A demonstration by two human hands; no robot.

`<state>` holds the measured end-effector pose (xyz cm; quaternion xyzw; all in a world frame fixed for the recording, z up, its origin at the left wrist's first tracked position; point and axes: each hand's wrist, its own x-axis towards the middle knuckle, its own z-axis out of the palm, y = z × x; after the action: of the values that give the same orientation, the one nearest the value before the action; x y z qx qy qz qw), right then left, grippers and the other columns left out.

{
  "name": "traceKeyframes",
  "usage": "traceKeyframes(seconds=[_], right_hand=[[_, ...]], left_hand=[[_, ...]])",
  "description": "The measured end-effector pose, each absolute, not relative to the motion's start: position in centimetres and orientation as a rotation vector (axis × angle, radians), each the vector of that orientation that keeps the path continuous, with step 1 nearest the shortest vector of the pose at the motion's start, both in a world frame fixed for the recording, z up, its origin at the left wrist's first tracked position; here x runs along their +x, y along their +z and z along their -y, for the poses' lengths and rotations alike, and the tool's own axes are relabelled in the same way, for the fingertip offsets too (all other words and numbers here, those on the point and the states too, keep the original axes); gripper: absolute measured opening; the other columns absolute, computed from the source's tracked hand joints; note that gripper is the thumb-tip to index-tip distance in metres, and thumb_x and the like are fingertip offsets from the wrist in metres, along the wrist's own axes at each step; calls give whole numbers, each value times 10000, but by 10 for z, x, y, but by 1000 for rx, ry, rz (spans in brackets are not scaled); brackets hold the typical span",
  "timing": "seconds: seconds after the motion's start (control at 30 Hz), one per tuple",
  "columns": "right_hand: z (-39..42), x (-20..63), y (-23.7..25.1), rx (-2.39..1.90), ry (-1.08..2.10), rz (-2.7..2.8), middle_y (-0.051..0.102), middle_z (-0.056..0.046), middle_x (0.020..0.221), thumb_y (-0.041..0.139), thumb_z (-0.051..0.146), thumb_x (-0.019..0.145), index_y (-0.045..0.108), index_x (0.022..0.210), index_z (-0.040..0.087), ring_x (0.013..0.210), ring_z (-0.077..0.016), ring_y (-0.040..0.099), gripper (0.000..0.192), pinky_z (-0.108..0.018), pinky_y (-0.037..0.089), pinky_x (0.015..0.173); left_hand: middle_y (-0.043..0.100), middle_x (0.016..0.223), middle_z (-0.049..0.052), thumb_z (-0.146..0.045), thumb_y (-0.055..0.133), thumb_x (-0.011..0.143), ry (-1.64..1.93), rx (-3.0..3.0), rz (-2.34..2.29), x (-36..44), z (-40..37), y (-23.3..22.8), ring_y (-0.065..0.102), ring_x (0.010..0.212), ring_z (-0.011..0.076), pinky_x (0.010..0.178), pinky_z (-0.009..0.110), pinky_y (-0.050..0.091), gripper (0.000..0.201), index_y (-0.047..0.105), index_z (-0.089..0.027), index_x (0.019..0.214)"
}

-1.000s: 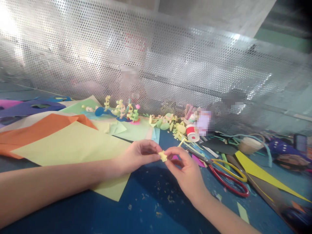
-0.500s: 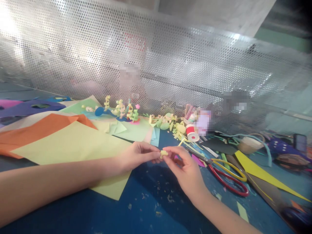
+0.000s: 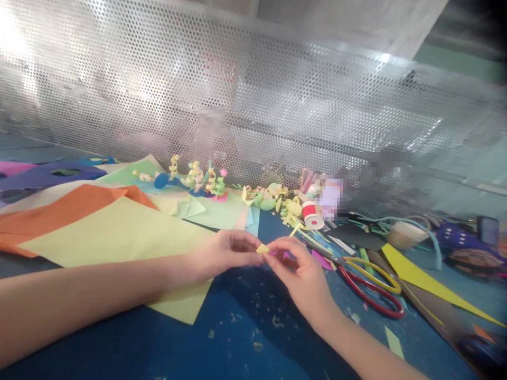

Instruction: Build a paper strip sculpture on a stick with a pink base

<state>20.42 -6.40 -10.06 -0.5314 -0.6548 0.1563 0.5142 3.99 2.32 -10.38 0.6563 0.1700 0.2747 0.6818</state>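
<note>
My left hand (image 3: 225,255) and my right hand (image 3: 303,277) meet over the blue table (image 3: 245,338). Both pinch one small yellow paper piece (image 3: 262,248) between their fingertips, a little above the table top. My left forearm lies across a large pale yellow sheet (image 3: 119,237). Red and yellow handled scissors (image 3: 368,287) lie just right of my right hand.
Orange (image 3: 67,208), purple (image 3: 47,174) and green sheets spread at the left. Small paper figures (image 3: 198,182), paper scraps (image 3: 273,200) and a red and white spool (image 3: 312,216) stand along a perforated metal screen (image 3: 253,105). A yellow paper triangle (image 3: 428,282) and a small basket (image 3: 406,235) lie at the right.
The yellow piece has been turned and pressed smaller between the fingertips. Both hands have stayed in nearly the same place.
</note>
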Motion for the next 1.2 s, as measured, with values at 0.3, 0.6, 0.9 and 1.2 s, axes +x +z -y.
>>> traceKeyframes(seconds=[0.3, 0.6, 0.9, 1.2], right_hand=[[64, 203, -99, -1280, 479, 1537, 603, -25, 866, 585, 318, 821, 615, 828, 221, 739, -155, 583, 102, -260, 495, 626], [62, 205, -102, -1362, 643, 1469, 613, -9, 808, 588, 365, 807, 602, 838, 205, 629, -128, 559, 164, -232, 459, 557], [61, 205, -102, -1337, 651, 1484, 593, -10, 814, 587, 359, 807, 586, 839, 205, 631, -124, 544, 157, -230, 462, 549], [61, 206, -100, -1311, 806, 1400, 538, 24, 756, 572, 383, 824, 581, 893, 218, 586, -91, 496, 179, -196, 459, 520]], left_hand=[[664, 817, 30, -290, 713, 712, 628, 1518, -439, 41, -24, -107, 609, 749, 140, 728, 266, 451, 314, 627, -166, 987], [618, 794, 0, -244, 637, 780, 653, 1605, -396, 39, -21, -103, 579, 759, 133, 738, 281, 432, 254, 549, -189, 1012], [617, 782, 10, -255, 641, 781, 678, 1624, -420, 41, -23, -105, 583, 745, 131, 738, 278, 445, 210, 571, -161, 956], [658, 836, 21, -232, 679, 749, 739, 1585, -440, 43, -25, -107, 614, 809, 141, 799, 291, 447, 239, 566, -168, 949]])
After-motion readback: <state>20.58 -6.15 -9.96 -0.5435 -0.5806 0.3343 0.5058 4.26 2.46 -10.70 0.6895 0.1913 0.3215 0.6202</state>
